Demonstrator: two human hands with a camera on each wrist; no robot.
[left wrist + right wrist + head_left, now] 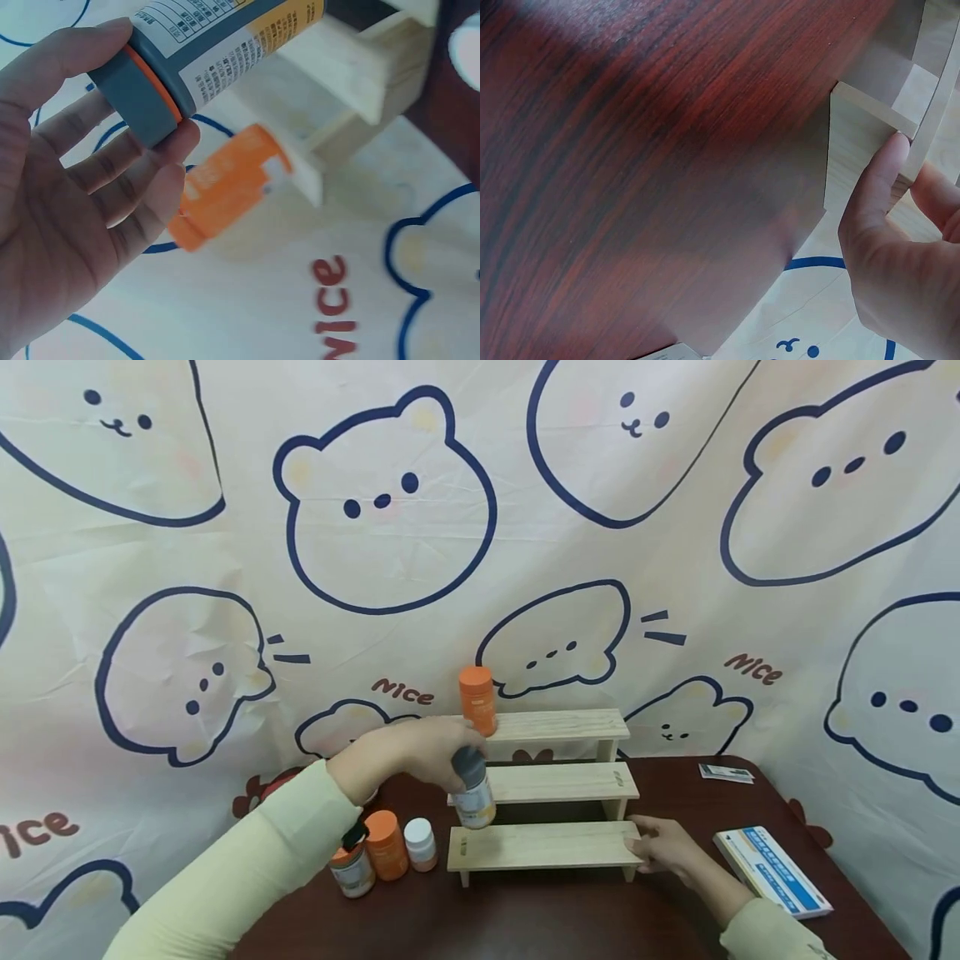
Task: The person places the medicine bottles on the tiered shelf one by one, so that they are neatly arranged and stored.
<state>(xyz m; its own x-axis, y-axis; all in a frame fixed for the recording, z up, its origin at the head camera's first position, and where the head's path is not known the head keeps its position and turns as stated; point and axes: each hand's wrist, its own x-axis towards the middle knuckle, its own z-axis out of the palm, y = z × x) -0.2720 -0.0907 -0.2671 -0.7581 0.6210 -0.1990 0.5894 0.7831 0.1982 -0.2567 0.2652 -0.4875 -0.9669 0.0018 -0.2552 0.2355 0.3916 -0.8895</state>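
Note:
My left hand (431,750) grips a pill bottle (476,803) by its dark grey cap. The bottle is tilted over the left end of the three-tier wooden rack (543,846), above the middle and lowest boards. In the left wrist view, thumb and fingertips pinch the cap of the bottle (225,56), which has a white and yellow label. Behind it, an orange bottle (477,702) stands at the left end of the top board. My right hand (667,850) pinches the right end of the lowest board between thumb and fingers; the right wrist view shows the thumb against the wood (866,124).
Left of the rack stand an orange-capped bottle (352,870), an orange bottle (387,845) and a small white-capped bottle (421,843). A blue and white box (772,872) lies on the dark wooden table (555,922) at right, with a small flat packet (726,773) farther back.

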